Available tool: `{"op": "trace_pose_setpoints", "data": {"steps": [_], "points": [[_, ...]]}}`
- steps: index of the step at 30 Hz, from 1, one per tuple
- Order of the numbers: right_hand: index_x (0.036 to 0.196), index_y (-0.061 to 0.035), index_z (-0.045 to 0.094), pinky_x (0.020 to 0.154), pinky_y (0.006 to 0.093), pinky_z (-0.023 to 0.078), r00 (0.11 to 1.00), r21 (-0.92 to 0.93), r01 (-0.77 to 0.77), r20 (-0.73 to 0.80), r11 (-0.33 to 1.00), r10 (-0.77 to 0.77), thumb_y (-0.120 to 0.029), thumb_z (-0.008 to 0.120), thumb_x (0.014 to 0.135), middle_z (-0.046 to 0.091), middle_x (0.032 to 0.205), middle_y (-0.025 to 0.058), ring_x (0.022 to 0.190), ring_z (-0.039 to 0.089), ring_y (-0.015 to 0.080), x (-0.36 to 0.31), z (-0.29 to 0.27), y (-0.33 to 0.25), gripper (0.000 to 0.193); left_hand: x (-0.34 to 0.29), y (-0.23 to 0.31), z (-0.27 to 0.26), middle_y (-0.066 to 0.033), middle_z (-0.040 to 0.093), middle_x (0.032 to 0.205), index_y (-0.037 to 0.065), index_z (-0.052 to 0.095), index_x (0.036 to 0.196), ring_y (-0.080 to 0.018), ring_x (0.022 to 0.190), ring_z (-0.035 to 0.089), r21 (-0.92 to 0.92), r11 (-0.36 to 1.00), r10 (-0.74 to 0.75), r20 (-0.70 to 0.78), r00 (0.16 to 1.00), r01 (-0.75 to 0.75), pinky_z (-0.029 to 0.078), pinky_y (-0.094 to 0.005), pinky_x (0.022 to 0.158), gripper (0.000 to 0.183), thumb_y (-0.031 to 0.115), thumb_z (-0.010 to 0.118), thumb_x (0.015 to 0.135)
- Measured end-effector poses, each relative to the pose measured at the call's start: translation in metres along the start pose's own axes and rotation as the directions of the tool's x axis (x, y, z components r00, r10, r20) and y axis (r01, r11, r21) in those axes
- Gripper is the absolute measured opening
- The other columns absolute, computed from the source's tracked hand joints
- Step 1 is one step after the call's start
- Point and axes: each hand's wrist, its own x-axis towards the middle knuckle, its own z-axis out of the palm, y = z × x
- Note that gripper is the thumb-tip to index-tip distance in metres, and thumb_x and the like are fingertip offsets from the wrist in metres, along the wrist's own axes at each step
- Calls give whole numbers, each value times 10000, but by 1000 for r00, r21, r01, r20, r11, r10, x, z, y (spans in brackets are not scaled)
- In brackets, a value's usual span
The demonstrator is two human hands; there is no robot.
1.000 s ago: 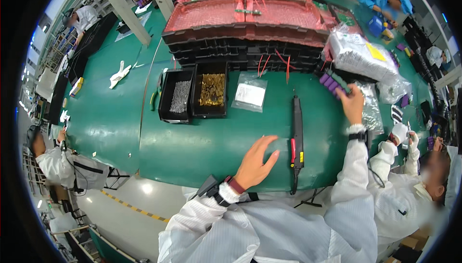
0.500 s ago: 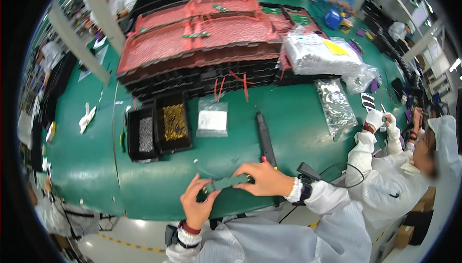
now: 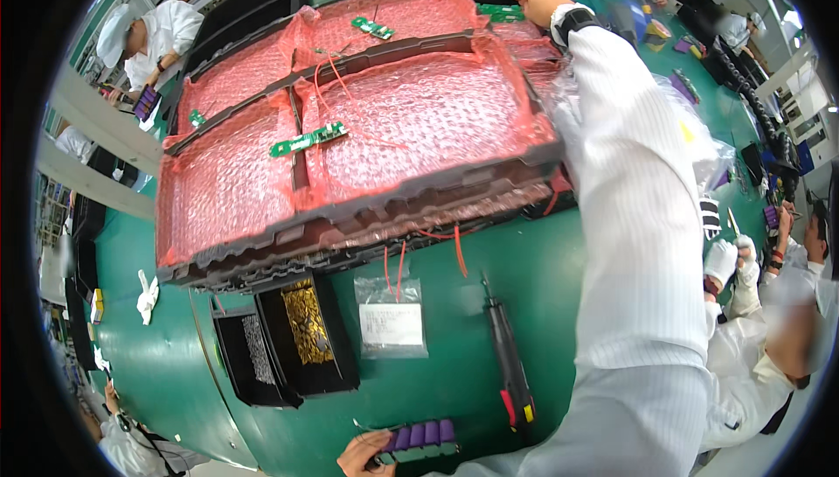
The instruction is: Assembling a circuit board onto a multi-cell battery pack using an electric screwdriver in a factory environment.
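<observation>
Near the front edge, my left hand [image 3: 365, 454] is closed around one end of a battery pack [image 3: 421, 435]. Its row of purple cells faces up, with a green strip along the near side. My right hand [image 3: 542, 2] is stretched far forward at the back of the stacked crates, beside a green circuit board [image 3: 501, 13]. Those fingers curl downward and their tips are hidden, so whether they grip the board does not show. Other narrow green boards with wires, one here [image 3: 308, 140], lie on pink bubble wrap [image 3: 419, 101] in the crate.
Black crates [image 3: 367, 193] fill the far middle. Two black bins hold silver [image 3: 257, 348] and gold [image 3: 306, 324] small parts. Beside them lie a labelled plastic bag [image 3: 391, 324] and a black electric screwdriver [image 3: 509, 359]. A co-worker's gloved hands [image 3: 730, 263] are at the right.
My right hand has let go of the pack and reached to the far crates. My left hand keeps the pack, now turned purple cells up. The view has shifted toward the crates.
</observation>
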Motion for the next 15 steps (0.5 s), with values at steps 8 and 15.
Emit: {"op": "trace_pose_setpoints", "data": {"steps": [8,15], "points": [[1136,-150,752,920,492,565,993,-195,6,114,981,17,-95,621,916,741,1123,178,1075,707,366,14,66,-22,262,13,1,-26,-248,757,1036,-91,734,1001,-386,998,750,-87,996,37,193,981,-20,592,-409,866,345,206,793,835],[1160,-116,775,921,360,545,974,-81,-84,-217,993,65,-383,644,958,769,1100,161,1052,736,307,13,-91,50,360,16,1,-14,-188,774,1040,-33,768,1030,-347,983,754,-13,999,34,142,989,-33,594,-417,878,349,158,735,739]]}}
